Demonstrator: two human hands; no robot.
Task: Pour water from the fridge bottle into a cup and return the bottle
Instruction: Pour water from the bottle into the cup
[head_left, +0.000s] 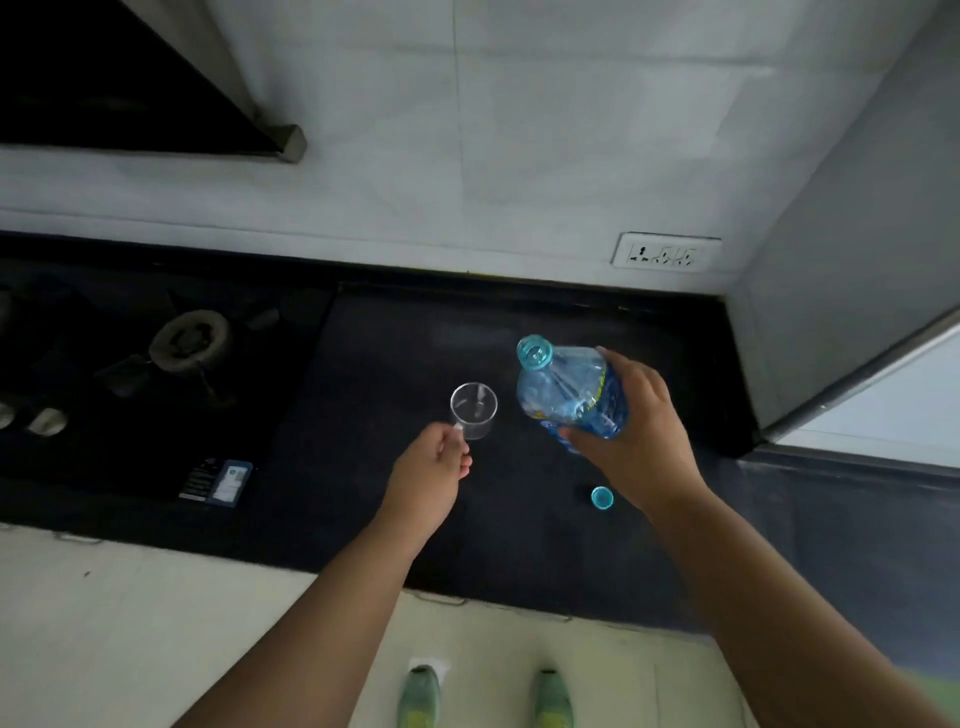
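Blue-tinted bottle (571, 395) — one, uncapped — gripped by right hand (634, 431); left hand (431, 467) fingers pinch one cup (474, 410); one cap (601, 498) on counter (363, 364).

On your worktop (395, 353) the cup (473, 410) stands left of the bottle (569, 392), cap (601, 498) nearer you, burner (189, 338) far left.

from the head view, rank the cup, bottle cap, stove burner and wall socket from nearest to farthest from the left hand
1. Cup: touching the left hand, which holds its handle.
2. Bottle cap: on the counter to the right, below the right hand that grips the bottle.
3. Stove burner: far to the left.
4. Wall socket: on the wall, up and right.
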